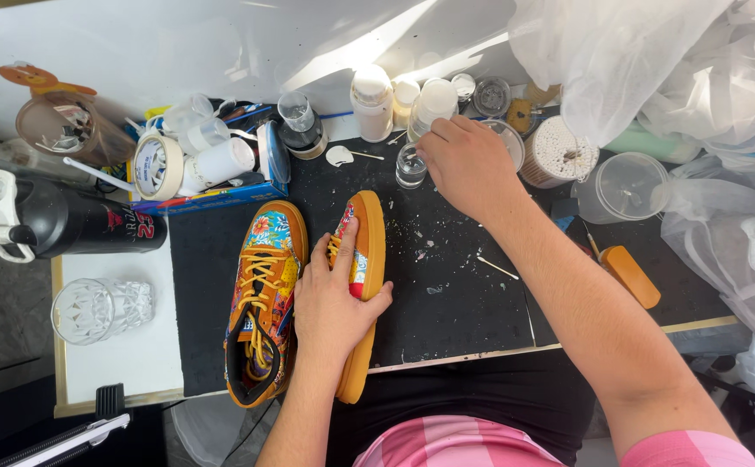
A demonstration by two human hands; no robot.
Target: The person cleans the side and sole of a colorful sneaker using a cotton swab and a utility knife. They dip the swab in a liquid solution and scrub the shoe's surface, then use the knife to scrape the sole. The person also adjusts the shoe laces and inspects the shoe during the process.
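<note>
While the left hand (332, 303) lay with fingers clasped over the tilted orange shoe (360, 285) on the black surface (455, 294), the right hand (468, 164), fingers curled, touched a small clear jar (410, 166). Risk: a nudge could tip it among crowded white bottles (372, 102) and wet the shoe. Second patterned shoe (262, 303) just beside. Blue flat box (213, 197) upper left; black bottle (75, 225) with red-and-white label.

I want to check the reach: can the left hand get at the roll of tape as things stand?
Probably not at once: the left hand grips the tilted shoe, and the other shoe lies between it and the roll of tape. Once freed, the way over looks open.
</note>
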